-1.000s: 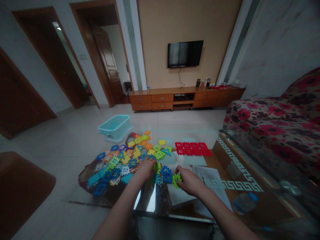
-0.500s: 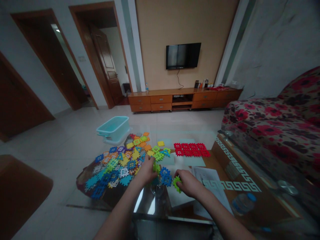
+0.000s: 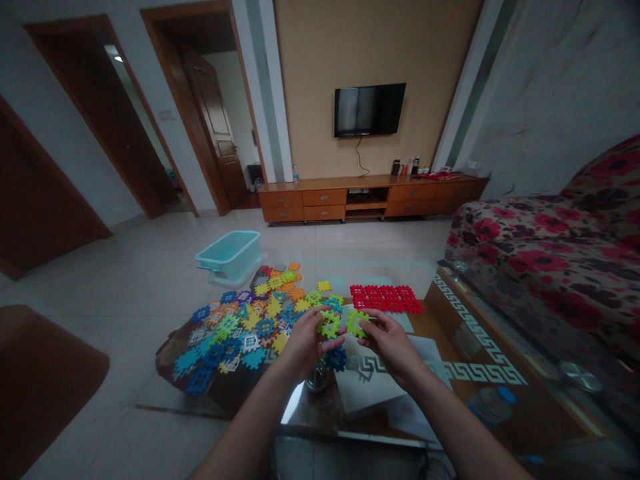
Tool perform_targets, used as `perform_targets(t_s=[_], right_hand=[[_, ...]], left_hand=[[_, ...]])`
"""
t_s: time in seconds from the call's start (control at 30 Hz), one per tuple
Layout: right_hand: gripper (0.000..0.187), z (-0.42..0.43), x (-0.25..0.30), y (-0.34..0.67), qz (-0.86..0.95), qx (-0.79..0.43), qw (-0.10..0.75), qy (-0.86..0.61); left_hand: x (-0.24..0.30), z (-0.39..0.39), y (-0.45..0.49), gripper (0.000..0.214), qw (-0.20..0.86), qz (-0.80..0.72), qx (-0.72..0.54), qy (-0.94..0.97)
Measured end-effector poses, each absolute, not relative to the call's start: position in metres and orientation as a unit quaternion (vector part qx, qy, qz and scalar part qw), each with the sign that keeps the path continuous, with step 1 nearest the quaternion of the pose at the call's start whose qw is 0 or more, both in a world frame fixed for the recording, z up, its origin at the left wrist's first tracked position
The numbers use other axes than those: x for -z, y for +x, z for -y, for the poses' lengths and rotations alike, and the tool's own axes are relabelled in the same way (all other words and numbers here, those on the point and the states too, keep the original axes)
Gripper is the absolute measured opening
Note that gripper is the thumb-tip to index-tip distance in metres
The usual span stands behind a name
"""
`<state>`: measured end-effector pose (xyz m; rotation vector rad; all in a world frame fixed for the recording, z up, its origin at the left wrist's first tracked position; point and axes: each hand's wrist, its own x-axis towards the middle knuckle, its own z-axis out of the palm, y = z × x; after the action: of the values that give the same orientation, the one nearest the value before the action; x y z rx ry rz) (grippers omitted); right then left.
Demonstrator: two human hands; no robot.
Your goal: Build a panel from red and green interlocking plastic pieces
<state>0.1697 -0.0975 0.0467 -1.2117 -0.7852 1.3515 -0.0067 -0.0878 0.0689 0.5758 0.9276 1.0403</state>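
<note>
Between thumb and fingers my left hand point(image 3: 304, 341) grips a lime-green interlocking building piece point(image 3: 330, 325) with notched edges. A matching green building piece point(image 3: 356, 323) is pinched in my right hand point(image 3: 389, 340). The two pieces are held up over the glass table, side by side with a small gap. Below my left fingers lies a blue piece point(image 3: 336, 360), partly hidden. Beyond my right hand, a block of red pieces point(image 3: 385, 299) lies joined together. A heap of loose multicoloured pieces point(image 3: 250, 322) spreads to the left.
A light-blue plastic tub point(image 3: 231, 257) stands beyond the heap. White papers point(image 3: 360, 390) lie near my right forearm, and a blue-capped bottle point(image 3: 493, 405) shows further right. A floral sofa point(image 3: 555, 233) flanks the right side. A long wooden cabinet point(image 3: 325, 200) runs along the far wall.
My left hand has come away from the heap's edge with a green piece. My right hand has lifted its green piece up and forward, bringing both pieces close together.
</note>
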Motion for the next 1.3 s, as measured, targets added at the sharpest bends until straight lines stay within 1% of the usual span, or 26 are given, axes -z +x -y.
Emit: perform_targets(t_s=[0.17, 0.3, 0.47, 0.6, 0.8, 1.03, 1.17, 1.3], right_hand=[[0.039, 0.103, -0.056, 0.166, 0.289, -0.602, 0.574, -0.474], [0.042, 0.104, -0.057, 0.167, 0.295, -0.608, 0.564, -0.475], [0.048, 0.107, -0.061, 0.171, 0.323, -0.591, 0.536, -0.510], [0.052, 0.107, -0.064, 0.173, 0.332, -0.570, 0.531, -0.532], [0.056, 0.106, -0.060, 0.171, 0.348, -0.558, 0.541, -0.524], [0.052, 0.103, -0.051, 0.169, 0.380, -0.535, 0.551, -0.516], [0.049, 0.105, -0.053, 0.171, 0.417, -0.506, 0.526, -0.541], [0.050, 0.106, -0.057, 0.171, 0.449, -0.498, 0.519, -0.530]], left_hand=[[-0.077, 0.094, 0.003, 0.026, 0.796, -0.373, -0.450, 0.157], [-0.076, 0.096, 0.007, 0.027, 0.803, -0.358, -0.462, 0.117], [-0.075, 0.095, 0.004, 0.028, 0.801, -0.352, -0.472, 0.105], [-0.077, 0.094, 0.002, 0.030, 0.803, -0.355, -0.462, 0.123], [-0.082, 0.097, 0.003, 0.028, 0.816, -0.334, -0.454, 0.130], [-0.084, 0.102, 0.007, 0.023, 0.827, -0.314, -0.429, 0.184], [-0.077, 0.103, 0.004, 0.027, 0.827, -0.293, -0.421, 0.232], [-0.074, 0.105, 0.001, 0.034, 0.813, -0.291, -0.420, 0.278]])
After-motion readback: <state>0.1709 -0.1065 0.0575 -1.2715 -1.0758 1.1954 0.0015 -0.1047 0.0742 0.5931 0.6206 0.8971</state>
